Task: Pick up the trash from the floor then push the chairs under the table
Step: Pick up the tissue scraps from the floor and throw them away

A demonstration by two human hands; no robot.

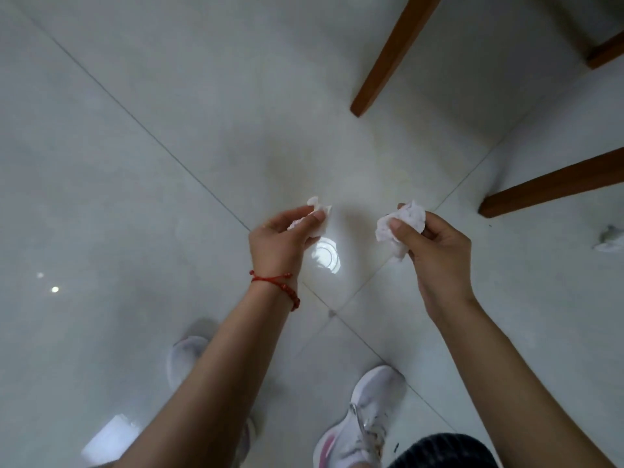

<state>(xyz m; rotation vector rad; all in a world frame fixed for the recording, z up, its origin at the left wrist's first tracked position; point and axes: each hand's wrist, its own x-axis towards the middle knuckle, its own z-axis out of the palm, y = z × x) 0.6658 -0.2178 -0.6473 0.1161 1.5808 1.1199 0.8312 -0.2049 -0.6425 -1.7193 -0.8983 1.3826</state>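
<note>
The last crumpled white tissue scrap I can see lies on the pale glossy tiled floor at the far right edge of view, well apart from both my hands and off to the right of them. It sits just beyond the nearer brown wooden chair leg, on the side away from me, and it is partly cut off by the edge, so I cannot tell which way its longer side runs.

My right hand is clearly the nearer one, yet it is already full: thumb and fingers are pinched closed around a wadded white tissue. My left hand, with the red beaded string bracelet at the wrist, is likewise closed, nipping a smaller crumpled white tissue between thumb and fingertips.

I judge the reach must go rightward past that chair leg, probably after passing one wad across to free my right hand. A second brown wooden chair leg stands farther off, above.
</note>
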